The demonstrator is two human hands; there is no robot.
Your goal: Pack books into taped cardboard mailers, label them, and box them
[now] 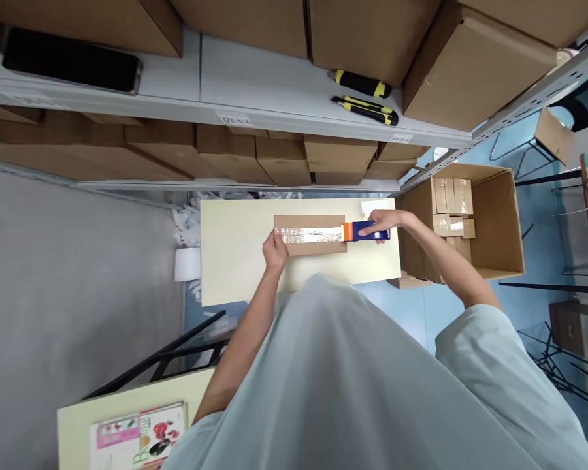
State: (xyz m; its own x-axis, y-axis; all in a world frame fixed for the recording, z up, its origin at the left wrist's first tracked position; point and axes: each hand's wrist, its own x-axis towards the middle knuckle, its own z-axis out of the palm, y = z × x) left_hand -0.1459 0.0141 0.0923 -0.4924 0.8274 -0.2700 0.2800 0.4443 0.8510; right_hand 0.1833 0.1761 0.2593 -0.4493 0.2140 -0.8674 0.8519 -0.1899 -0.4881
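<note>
A flat cardboard box (313,249) lies on the pale yellow table (240,261) in front of me. A strip of clear shiny packing tape (311,235) runs along the box's length. My left hand (275,249) grips the box's left end, with its thumb on top near the tape's end. At the other end, my right hand (379,222) is closed around a blue and orange tape dispenser (365,231). The dispenser's orange front sits at the box's right edge, where the tape strip meets it.
A large open carton (500,228) with several taped boxes stands right of the table. The shelf above holds cardboard boxes, a black phone (71,60) and two yellow-black utility knives (365,109). A second table (73,424) with printed booklets (137,437) is behind at left.
</note>
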